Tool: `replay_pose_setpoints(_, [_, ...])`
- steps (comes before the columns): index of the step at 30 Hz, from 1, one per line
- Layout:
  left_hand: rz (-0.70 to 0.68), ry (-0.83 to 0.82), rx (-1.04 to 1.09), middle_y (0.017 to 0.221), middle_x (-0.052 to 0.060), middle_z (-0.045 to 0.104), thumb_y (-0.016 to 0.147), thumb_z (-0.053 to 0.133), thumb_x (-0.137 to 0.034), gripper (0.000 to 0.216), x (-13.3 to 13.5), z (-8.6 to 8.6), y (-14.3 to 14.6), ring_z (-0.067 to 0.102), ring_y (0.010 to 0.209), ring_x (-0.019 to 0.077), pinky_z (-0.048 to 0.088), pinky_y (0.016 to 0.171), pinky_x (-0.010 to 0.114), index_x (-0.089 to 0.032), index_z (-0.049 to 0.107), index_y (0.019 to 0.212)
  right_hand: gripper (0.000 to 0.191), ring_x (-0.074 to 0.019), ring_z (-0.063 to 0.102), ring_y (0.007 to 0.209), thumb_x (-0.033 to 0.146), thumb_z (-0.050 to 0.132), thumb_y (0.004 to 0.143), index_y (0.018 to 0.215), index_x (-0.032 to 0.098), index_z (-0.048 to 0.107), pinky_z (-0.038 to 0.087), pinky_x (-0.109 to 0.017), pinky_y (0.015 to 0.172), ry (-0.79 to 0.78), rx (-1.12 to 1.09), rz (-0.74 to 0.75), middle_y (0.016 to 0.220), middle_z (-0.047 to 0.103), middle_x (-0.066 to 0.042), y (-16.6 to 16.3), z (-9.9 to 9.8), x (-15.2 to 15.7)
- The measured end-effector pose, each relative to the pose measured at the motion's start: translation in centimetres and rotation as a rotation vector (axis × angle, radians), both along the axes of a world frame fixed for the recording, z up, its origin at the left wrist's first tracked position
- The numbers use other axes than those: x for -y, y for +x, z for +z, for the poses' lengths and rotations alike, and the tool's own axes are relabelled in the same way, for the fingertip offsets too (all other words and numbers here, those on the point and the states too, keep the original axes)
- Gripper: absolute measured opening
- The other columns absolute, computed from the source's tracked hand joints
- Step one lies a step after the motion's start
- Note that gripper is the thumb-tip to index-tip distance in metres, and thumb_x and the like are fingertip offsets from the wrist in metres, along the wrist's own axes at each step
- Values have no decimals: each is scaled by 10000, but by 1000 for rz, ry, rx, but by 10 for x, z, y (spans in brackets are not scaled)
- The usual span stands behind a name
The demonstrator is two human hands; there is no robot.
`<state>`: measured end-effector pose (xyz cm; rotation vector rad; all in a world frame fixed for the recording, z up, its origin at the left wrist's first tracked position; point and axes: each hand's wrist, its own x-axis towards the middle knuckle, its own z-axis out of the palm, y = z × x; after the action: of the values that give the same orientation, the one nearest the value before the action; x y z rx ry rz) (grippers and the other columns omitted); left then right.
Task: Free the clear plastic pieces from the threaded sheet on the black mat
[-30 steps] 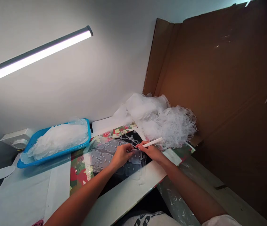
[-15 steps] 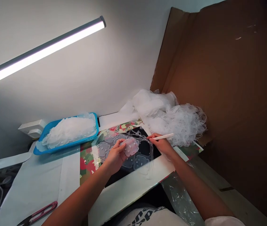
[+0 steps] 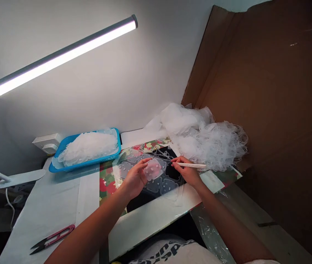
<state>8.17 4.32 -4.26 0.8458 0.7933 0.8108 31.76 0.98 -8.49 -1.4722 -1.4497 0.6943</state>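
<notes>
My left hand (image 3: 136, 178) is closed on the edge of a small translucent rounded-square piece (image 3: 153, 169) with pale dots. My right hand (image 3: 187, 171) grips a slim white pen-like tool (image 3: 193, 165), whose tip I cannot make out. Beneath both hands lies a clear sheet (image 3: 168, 186) of similar rounded shapes on a black surface (image 3: 138, 202). One shape-sized gap in the sheet shows black, just left of my right hand. Loose clear strands (image 3: 164, 153) lie at the sheet's far edge.
A blue basket (image 3: 87, 162) heaped with translucent pieces stands back left. Tangled clear strips (image 3: 220, 145) are piled back right, beside a cardboard wall (image 3: 263, 91). Pink-handled thread snips (image 3: 53, 239) lie front left. A lamp tube (image 3: 65, 55) hangs above; a white stand (image 3: 21, 179) is at left.
The view has shifted, so the scene sits further right. My right hand has moved slightly away from the far strands, and the white tool is now tilted differently. Both hands keep their holds.
</notes>
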Motion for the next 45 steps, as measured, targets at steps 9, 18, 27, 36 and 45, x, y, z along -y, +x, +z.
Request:
replay_pose_setpoints(9, [-187,1472,-1159,1350,88,562,923,524,-365,366,-6,-53,-36,531,1099,250,432,976,443,-277,613,1266,157,-160,610,942,243,572,840,697,188,540,445,-285,847,62,109,286,981,655,-27,-46,-2,-11])
replay_pose_setpoints(18, [-272,1308,-1125,1504,45,412,960,423,-381,411,0,-60,-39,422,1237,293,355,1031,500,-373,527,1358,135,-152,578,930,216,557,834,704,188,533,431,-265,819,69,166,296,948,620,-29,-50,-5,-13])
replay_pose_setpoints(27, [-308,1174,-1035,1556,17,333,946,427,-419,411,-2,-64,-42,367,1288,336,270,1070,535,-398,542,1340,137,-201,567,967,222,494,903,816,190,595,453,-336,874,106,381,375,1013,634,-79,-52,-13,-8])
replay_pose_setpoints(36, [-280,1149,-1029,1525,35,394,918,470,-489,417,-1,-55,-44,424,1233,335,305,1024,503,-378,589,1302,268,-168,591,734,434,538,869,759,192,576,437,-280,684,69,17,-313,883,700,-50,13,-8,-15])
replay_pose_setpoints(45, [-320,533,-836,660,60,702,852,434,-612,566,-57,-19,22,538,554,158,390,563,269,-144,741,767,244,-180,621,892,419,565,864,768,197,600,454,-299,807,-16,-53,132,1048,693,-46,-25,15,5])
